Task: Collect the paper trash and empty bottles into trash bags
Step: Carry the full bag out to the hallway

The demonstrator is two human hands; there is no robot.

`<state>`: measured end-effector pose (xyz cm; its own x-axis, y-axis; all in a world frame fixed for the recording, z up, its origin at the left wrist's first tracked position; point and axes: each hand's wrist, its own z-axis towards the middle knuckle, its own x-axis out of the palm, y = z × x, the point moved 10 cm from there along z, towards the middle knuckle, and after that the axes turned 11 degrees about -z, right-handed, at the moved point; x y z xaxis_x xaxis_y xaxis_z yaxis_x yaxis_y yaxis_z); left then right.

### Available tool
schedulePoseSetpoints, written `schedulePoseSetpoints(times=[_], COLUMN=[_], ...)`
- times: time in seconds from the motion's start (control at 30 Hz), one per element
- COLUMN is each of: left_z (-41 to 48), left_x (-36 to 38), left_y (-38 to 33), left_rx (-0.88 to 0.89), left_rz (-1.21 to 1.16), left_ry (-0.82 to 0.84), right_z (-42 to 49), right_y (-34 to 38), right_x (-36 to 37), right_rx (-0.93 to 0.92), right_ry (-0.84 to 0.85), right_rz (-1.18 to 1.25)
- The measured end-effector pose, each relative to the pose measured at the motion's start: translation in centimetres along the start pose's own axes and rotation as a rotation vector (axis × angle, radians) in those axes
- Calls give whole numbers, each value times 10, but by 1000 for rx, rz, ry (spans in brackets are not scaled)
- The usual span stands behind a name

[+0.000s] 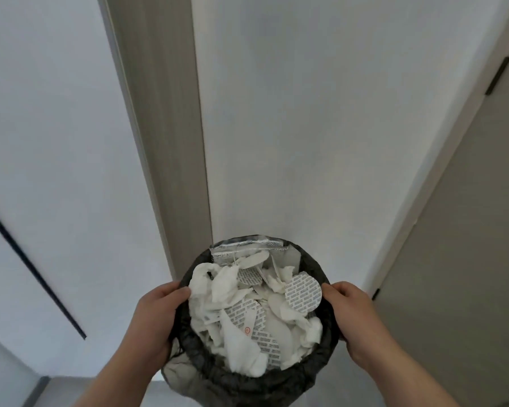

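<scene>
At the far left of the frame you have a white wall panel (41, 113) with a thin dark line (33, 265) slanting down across it. Next to it, a beige trim strip (165, 142) runs from the top edge down to the lower middle.

Low in the frame, your left hand (156, 318) grips the left rim of the black trash bag (247, 383), with the thumb lying along the edge and the fingers curled round the outside. The bag sits at the bottom centre, its mouth round and open. It is heaped with crumpled white paper trash (241, 342), and a silver foil pouch (247, 249) stands at the far rim. A round printed seal (303, 292) leans at the right side of the heap.

Your right hand (356, 315) grips the right rim in the same way, thumb on top. Beyond it at the right edge stands a beige door (467, 259), with a dark hinge (497, 74) at upper right.
</scene>
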<state>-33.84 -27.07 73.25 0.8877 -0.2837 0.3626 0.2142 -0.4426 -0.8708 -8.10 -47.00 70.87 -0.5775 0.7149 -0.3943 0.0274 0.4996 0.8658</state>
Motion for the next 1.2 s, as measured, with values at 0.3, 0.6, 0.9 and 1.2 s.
schedulePoseSetpoints(times=[0.3, 0.6, 0.9, 1.2], left_z=[111, 193, 279, 342], left_x=[80, 153, 225, 223], left_y=[-4, 24, 44, 49], left_rx=[-71, -123, -96, -106], left_rz=[61, 97, 116, 84], left_ry=[161, 164, 65, -64], right_z=[62, 162, 311, 402], right_y=[21, 14, 44, 62], right_x=[-32, -52, -67, -25], right_rx=[76, 137, 103, 103], right_ry=[-178, -190, -50, 129], right_rz=[39, 95, -16, -97])
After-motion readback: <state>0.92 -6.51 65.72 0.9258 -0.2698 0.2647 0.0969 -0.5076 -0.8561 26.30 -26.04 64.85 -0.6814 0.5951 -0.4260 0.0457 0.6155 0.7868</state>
